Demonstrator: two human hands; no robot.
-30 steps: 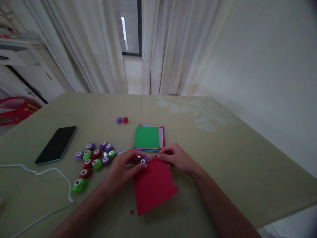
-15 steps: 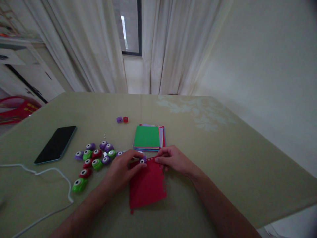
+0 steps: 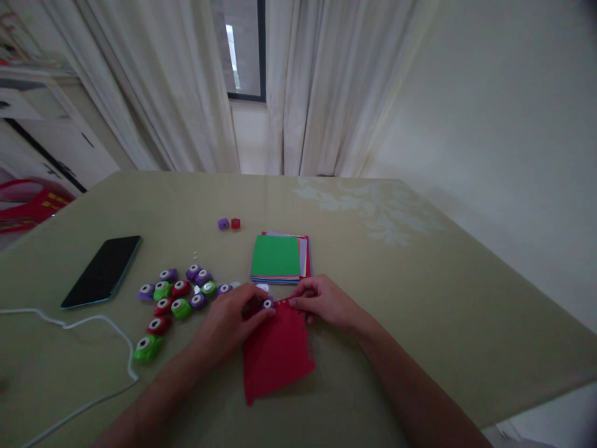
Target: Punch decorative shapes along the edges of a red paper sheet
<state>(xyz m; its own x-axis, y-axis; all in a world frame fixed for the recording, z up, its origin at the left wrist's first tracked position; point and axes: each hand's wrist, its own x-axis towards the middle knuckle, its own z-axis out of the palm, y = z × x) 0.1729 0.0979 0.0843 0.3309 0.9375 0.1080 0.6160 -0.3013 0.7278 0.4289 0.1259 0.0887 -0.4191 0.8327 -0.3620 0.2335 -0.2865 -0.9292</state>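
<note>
Red paper square (image 3: 278, 358) now rotated slightly clockwise since half-second ago, far edge kept under small purple punch (image 3: 267, 304). Left hand (image 3: 231, 323) fingers stay clenched on punch; right hand (image 3: 324, 302) fingers pinch paper's 12 o'clock edge. Judged: repositioning for another hole along edge.

Olive table (image 3: 420, 292), pale floral print at far right. Black phone (image 3: 101, 271) lies face-up at left, white cable (image 3: 88, 323) curls just near of it. Cluster of small punches (image 3: 172, 298) (purple, green, red, white button tops) sits between phone and centre; one green punch (image 3: 148, 348) lies nearest. Two tiny cubes, one purple (image 3: 223, 223), one red (image 3: 236, 223), sit side by side farther back. Stack of coloured paper (image 3: 278, 258), green sheet on top, at centre. White curtains (image 3: 298, 81) and window behind; red chair (image 3: 28, 202) at far left.
</note>
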